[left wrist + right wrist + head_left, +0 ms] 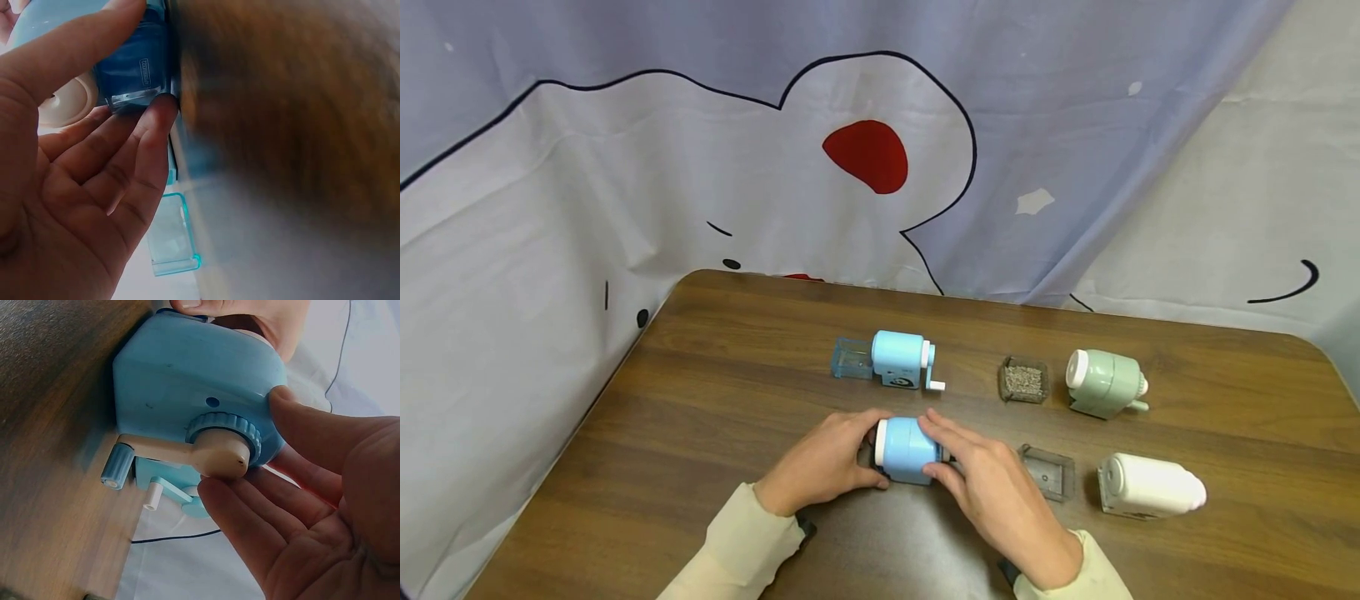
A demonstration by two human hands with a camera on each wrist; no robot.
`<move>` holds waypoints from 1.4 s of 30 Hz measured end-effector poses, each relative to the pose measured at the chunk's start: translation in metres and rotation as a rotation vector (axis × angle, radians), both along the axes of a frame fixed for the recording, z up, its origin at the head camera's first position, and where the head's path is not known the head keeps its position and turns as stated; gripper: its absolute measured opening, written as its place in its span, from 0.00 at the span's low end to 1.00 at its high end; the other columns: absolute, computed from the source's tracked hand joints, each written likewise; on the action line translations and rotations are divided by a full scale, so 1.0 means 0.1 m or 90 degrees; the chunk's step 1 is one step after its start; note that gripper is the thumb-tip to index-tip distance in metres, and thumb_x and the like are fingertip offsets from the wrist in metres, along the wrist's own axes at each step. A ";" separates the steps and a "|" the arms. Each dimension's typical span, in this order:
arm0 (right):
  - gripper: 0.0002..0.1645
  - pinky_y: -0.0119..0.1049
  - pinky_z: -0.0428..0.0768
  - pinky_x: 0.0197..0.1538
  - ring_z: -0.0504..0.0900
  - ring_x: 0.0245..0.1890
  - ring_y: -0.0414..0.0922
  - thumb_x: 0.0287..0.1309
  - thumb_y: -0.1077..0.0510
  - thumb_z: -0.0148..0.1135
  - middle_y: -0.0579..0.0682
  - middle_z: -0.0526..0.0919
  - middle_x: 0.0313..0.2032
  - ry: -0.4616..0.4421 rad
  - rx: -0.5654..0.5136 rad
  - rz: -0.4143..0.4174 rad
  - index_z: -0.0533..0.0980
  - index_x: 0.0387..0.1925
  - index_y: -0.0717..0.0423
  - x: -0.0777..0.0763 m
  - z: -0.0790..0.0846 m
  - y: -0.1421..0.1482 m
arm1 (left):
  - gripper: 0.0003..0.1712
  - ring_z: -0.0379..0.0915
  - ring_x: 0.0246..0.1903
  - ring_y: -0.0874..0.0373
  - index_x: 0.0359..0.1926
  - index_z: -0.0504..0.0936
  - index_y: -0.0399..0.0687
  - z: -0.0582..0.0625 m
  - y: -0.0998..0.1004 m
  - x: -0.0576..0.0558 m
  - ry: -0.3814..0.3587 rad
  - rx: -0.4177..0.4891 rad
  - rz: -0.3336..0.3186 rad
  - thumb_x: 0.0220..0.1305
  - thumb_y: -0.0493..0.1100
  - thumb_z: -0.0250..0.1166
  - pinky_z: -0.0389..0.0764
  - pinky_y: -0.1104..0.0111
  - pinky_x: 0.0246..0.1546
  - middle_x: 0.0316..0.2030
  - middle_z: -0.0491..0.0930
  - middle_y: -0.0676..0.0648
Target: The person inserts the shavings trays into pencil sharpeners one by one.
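Observation:
Between my two hands, at the front middle of the table, is a blue hand-crank pencil sharpener [910, 454]. My left hand [826, 467] grips its white-ringed end, thumb and fingers on either side of the translucent dark-blue shavings drawer [134, 72]. At the opposite end, my right hand [996, 492] holds the body between thumb and fingers, around the crank side. The right wrist view shows its cream crank arm [165, 449] with a blue knob [117, 465] hanging near the tabletop. A lighter blue sharpener [897, 354] stands just behind, its clear blue drawer [852, 358] lying to its left.
On the right of the wooden table [737, 333] stand a green sharpener [1103, 379] and a white sharpener [1153, 483]. Left of the green one sits a drawer of shavings [1024, 381]. A grey see-through drawer [1049, 473] lies near my right hand. A printed curtain [700, 167] hangs behind.

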State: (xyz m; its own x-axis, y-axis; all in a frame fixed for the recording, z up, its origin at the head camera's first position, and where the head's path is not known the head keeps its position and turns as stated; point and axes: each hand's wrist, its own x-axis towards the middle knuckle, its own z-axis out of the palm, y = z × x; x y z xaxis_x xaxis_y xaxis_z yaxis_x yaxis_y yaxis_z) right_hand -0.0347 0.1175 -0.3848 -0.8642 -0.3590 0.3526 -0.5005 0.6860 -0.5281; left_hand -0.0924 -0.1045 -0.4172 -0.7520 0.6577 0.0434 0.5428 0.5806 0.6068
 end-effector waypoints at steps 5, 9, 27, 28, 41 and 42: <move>0.28 0.39 0.76 0.51 0.75 0.53 0.43 0.50 0.56 0.69 0.47 0.76 0.57 -0.003 0.002 -0.004 0.77 0.54 0.56 0.00 0.00 0.00 | 0.41 0.73 0.36 0.69 0.58 0.71 0.45 0.00 0.01 0.00 0.000 0.010 0.002 0.41 0.48 0.77 0.76 0.72 0.39 0.42 0.79 0.56; 0.28 0.38 0.76 0.51 0.75 0.53 0.42 0.50 0.56 0.70 0.47 0.76 0.57 -0.001 0.000 -0.004 0.77 0.54 0.56 0.00 0.00 0.00 | 0.41 0.73 0.36 0.68 0.58 0.72 0.46 0.00 0.01 0.00 0.005 0.009 0.006 0.40 0.48 0.78 0.77 0.72 0.39 0.43 0.79 0.55; 0.27 0.39 0.76 0.50 0.76 0.52 0.44 0.50 0.57 0.70 0.49 0.76 0.56 0.001 0.003 0.002 0.77 0.54 0.58 -0.01 0.01 -0.02 | 0.45 0.75 0.40 0.64 0.58 0.71 0.44 -0.01 0.08 0.00 0.022 -0.011 0.025 0.37 0.52 0.78 0.78 0.68 0.42 0.46 0.80 0.51; 0.27 0.39 0.76 0.50 0.76 0.52 0.44 0.50 0.57 0.70 0.50 0.76 0.56 0.000 0.003 0.002 0.77 0.54 0.58 -0.01 0.01 -0.01 | 0.45 0.75 0.40 0.64 0.58 0.72 0.44 -0.01 0.08 0.00 0.023 -0.013 0.027 0.37 0.52 0.78 0.78 0.68 0.42 0.46 0.80 0.51; 0.29 0.40 0.76 0.51 0.75 0.53 0.44 0.50 0.55 0.70 0.49 0.76 0.57 -0.021 0.021 -0.003 0.76 0.56 0.55 -0.01 0.03 0.00 | 0.51 0.74 0.45 0.58 0.64 0.64 0.40 0.01 0.09 0.06 0.032 -0.022 0.034 0.40 0.50 0.77 0.76 0.63 0.47 0.50 0.77 0.46; 0.30 0.41 0.75 0.53 0.74 0.54 0.44 0.50 0.54 0.70 0.50 0.76 0.57 -0.023 0.026 -0.003 0.75 0.57 0.55 -0.01 0.04 0.01 | 0.53 0.73 0.46 0.57 0.65 0.61 0.39 0.02 0.10 0.07 0.032 -0.023 0.037 0.41 0.50 0.77 0.75 0.62 0.48 0.51 0.76 0.45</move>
